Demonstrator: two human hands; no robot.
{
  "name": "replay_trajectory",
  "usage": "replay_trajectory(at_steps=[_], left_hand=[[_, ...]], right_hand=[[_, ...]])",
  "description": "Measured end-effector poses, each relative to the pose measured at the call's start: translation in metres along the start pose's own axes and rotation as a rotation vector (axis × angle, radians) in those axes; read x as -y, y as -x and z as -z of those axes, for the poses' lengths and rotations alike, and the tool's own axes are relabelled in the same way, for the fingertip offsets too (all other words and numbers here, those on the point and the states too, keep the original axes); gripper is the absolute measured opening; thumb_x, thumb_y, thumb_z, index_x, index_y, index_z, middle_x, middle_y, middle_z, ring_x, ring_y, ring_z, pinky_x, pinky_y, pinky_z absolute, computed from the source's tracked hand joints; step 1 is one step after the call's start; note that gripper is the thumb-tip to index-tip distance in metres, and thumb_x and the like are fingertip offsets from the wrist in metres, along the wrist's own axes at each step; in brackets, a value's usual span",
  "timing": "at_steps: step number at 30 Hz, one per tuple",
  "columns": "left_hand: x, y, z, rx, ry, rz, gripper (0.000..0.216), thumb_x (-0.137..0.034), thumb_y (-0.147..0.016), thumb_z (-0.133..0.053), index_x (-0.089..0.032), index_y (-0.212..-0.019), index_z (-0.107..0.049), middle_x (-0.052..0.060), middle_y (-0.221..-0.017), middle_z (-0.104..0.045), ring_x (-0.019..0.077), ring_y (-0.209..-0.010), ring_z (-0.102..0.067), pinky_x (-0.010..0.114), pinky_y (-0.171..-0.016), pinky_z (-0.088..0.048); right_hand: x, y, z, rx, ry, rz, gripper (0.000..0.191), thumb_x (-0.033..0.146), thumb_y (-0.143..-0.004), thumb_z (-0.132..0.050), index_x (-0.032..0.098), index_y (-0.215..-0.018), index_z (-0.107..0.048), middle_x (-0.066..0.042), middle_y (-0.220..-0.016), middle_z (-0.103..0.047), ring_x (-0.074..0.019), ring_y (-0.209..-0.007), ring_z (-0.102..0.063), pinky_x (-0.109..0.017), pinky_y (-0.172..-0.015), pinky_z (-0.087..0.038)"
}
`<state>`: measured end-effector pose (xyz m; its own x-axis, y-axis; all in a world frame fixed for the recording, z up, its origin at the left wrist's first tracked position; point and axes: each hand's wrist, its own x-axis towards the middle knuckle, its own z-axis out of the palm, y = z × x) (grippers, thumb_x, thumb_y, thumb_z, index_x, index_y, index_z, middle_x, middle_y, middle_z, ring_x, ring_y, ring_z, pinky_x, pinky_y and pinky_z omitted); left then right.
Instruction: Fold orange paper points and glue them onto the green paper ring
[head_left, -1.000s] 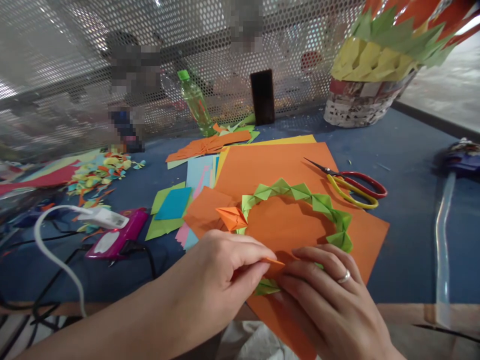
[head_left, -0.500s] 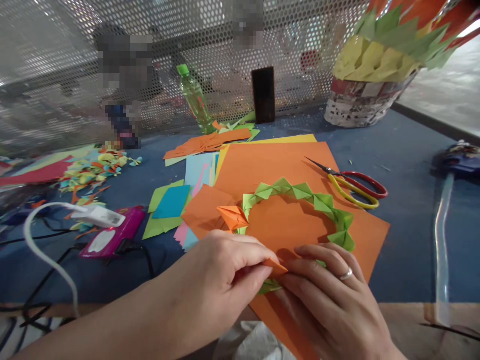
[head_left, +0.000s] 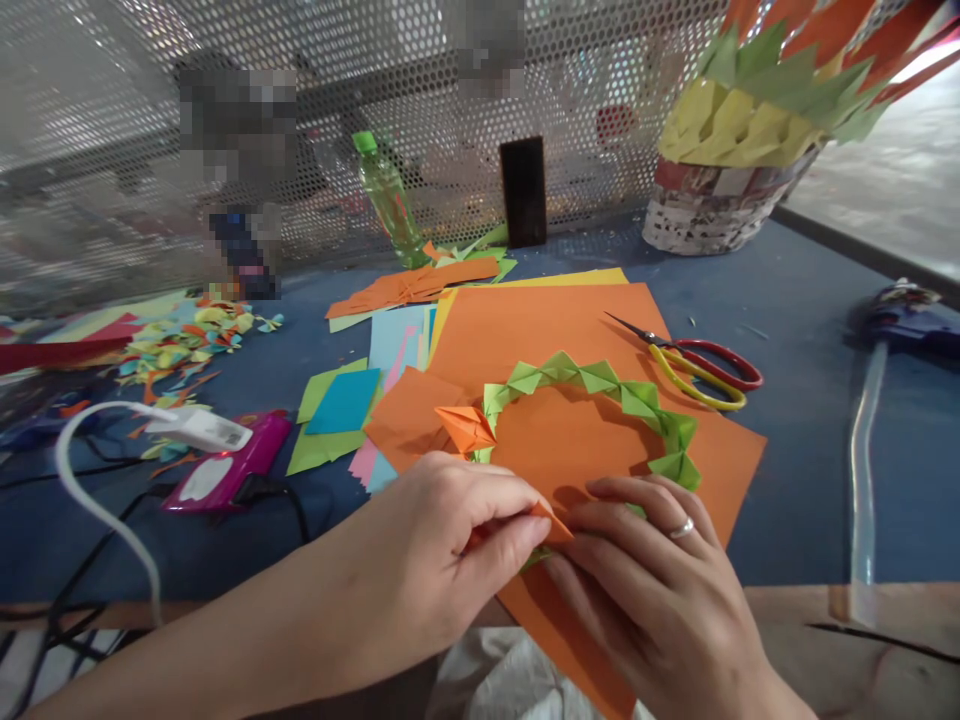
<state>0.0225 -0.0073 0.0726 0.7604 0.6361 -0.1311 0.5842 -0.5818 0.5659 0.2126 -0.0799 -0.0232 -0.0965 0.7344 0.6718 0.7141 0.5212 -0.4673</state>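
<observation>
My left hand (head_left: 476,545) pinches a small folded orange paper piece (head_left: 553,524) between thumb and fingertips. My right hand (head_left: 660,570), with a ring on one finger, is curled over the near side of a ring of folded green paper (head_left: 596,378). Its fingertips meet the tip of the orange piece. Much of the green ring's near side is hidden under both hands. Another folded orange paper piece (head_left: 466,428) sticks out from the ring's left side. Beneath everything lie large orange paper sheets (head_left: 525,320).
Scissors (head_left: 686,365) with red and yellow handles rest right of the ring. Coloured paper squares (head_left: 345,402) and a pink power bank (head_left: 231,470) with cables lie left. Behind stand a green bottle (head_left: 391,205), a phone (head_left: 523,190) and a paper-covered basket (head_left: 701,205). A glue gun (head_left: 907,318) sits right.
The view has shifted slightly. Both hands stay at the near side of the green ring, and the orange piece in my left fingers has tilted a little.
</observation>
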Motion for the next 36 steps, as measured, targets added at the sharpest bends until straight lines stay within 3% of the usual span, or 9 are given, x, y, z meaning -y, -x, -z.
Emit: replay_trajectory(at_steps=[15, 27, 32, 36], left_hand=[[-0.004, 0.001, 0.0, -0.01, -0.026, 0.01, 0.029, -0.03, -0.104, -0.049, -0.021, -0.095, -0.076, -0.001, -0.079, -0.073, 0.0128, -0.074, -0.067, 0.02, -0.069, -0.045], [-0.009, -0.001, 0.001, 0.007, -0.02, -0.004, 0.025, -0.026, -0.103, -0.052, -0.023, -0.098, -0.076, -0.001, -0.087, -0.076, 0.0133, -0.08, -0.07, 0.02, -0.071, -0.045], [-0.006, 0.001, -0.003, -0.003, 0.049, 0.019, 0.01, -0.021, -0.092, -0.066, -0.026, -0.097, -0.074, -0.006, -0.096, -0.077, 0.0125, -0.083, -0.07, 0.021, -0.066, -0.043], [-0.002, 0.001, -0.01, -0.028, 0.059, 0.024, 0.015, -0.011, -0.086, -0.069, -0.025, -0.093, -0.07, -0.008, -0.092, -0.074, 0.0098, -0.079, -0.067, 0.02, -0.07, -0.042]], right_hand=[[0.002, 0.001, -0.001, -0.037, 0.039, 0.014, 0.008, 0.021, -0.094, -0.068, 0.023, -0.086, -0.07, 0.005, -0.09, -0.076, -0.0187, -0.098, -0.065, -0.038, -0.097, -0.042], [0.003, -0.001, 0.0, -0.029, 0.042, 0.015, 0.011, 0.019, -0.093, -0.067, 0.023, -0.083, -0.069, 0.005, -0.09, -0.076, -0.018, -0.098, -0.065, -0.036, -0.096, -0.04], [0.003, -0.001, 0.0, -0.024, 0.034, 0.002, 0.009, 0.018, -0.092, -0.069, 0.023, -0.085, -0.069, 0.005, -0.09, -0.076, -0.0175, -0.097, -0.065, -0.036, -0.096, -0.04], [0.003, -0.001, 0.001, -0.007, 0.032, 0.002, 0.007, 0.017, -0.093, -0.068, 0.022, -0.088, -0.069, 0.005, -0.091, -0.076, -0.0178, -0.099, -0.065, -0.036, -0.096, -0.041]])
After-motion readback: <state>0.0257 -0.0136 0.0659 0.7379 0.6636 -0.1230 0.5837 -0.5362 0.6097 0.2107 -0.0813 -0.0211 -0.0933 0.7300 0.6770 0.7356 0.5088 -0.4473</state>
